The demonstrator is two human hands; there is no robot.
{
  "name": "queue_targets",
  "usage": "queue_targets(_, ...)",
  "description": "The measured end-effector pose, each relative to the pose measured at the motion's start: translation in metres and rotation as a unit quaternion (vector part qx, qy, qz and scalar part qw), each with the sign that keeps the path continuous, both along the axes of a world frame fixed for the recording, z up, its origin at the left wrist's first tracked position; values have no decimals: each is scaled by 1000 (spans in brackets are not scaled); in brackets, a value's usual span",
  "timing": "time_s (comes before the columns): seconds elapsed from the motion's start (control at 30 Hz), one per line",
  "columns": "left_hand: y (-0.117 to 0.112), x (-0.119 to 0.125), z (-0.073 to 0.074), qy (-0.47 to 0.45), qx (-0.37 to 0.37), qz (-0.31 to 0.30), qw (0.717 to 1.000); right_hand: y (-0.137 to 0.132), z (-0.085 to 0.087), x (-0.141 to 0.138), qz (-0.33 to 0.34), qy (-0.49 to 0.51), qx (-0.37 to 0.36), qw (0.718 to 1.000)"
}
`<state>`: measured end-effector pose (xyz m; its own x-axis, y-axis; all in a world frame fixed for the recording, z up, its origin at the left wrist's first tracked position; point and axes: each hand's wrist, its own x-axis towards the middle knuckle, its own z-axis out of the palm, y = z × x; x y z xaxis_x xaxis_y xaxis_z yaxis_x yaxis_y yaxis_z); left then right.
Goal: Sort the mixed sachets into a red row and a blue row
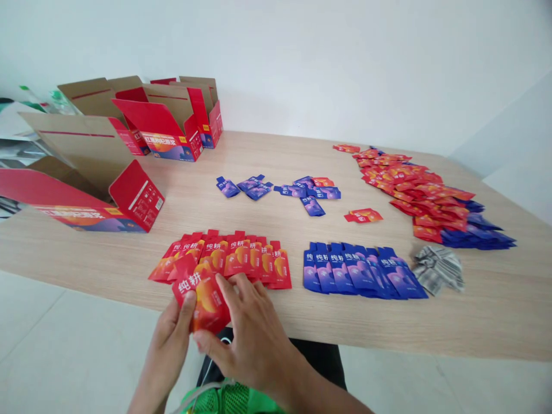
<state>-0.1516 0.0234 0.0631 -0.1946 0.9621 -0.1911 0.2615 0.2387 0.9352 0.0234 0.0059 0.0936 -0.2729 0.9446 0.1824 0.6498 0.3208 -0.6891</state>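
Observation:
At the table's near edge both my hands hold one red sachet with white characters. My left hand grips its left edge with the thumb on top. My right hand closes on its right and lower edge, fingers lying over the pouch. Just beyond the hands a fanned row of red sachets lies on the wooden table. To the right of that row sits a fanned row of blue sachets.
Open red cardboard boxes stand at the left and back left. Loose blue sachets lie mid-table. A big heap of red and blue sachets fills the right side, with a crumpled striped cloth near it.

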Motion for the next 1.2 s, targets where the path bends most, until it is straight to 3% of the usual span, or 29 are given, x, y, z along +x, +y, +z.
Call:
queue_targets(0.2, 69, -37, 13, 179, 20, -1, 984, -2, 4, 19, -14, 51, 23, 998)
queue_targets(0.33, 111, -38, 6, 301, 24, -47, 952, 2, 4, 27, -48, 70, 46, 995)
queue_targets(0.43, 127, -33, -1, 338, 26, -59, 939, 4, 1, 32, -66, 76, 59, 993)
queue_targets(0.87, 123, -28, -6, 453, 34, -75, 888, 10, 5, 52, -120, 123, 96, 980)
queue_targets(1.2, 118, -24, 0, 457, 44, -78, 885, 17, 8, 73, -148, 135, 122, 972)
